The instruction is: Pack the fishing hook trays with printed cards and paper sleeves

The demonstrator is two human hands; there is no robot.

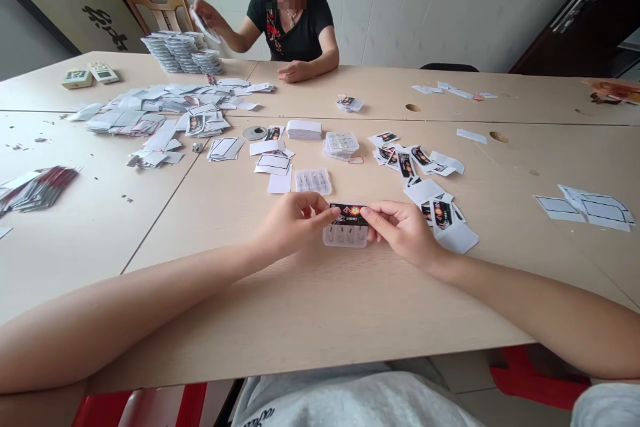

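Note:
A black label with a red and orange burst point(349, 214) lies over the upper part of a clear plastic case point(345, 236), whose compartments show small hooks. My left hand point(303, 221) pinches the label's left end between thumb and fingers. At its right end my right hand point(400, 230) presses with the thumb, its fingers curled behind the case. Just beyond my hands lies another clear case point(313, 181). Farther back are stacked clear cases point(341, 143) and a pile of white cards point(304, 129). Loose black labels and white papers point(443, 213) spread beside my right hand.
Across the table point(310, 307) a person point(295, 30) holds a packet near stacked packets point(183, 52). White packets point(150, 107) cover the back left, with a fanned stack point(43, 188) at the far left. White-backed strips point(585, 205) lie right. A tape roll point(255, 133) sits mid-table.

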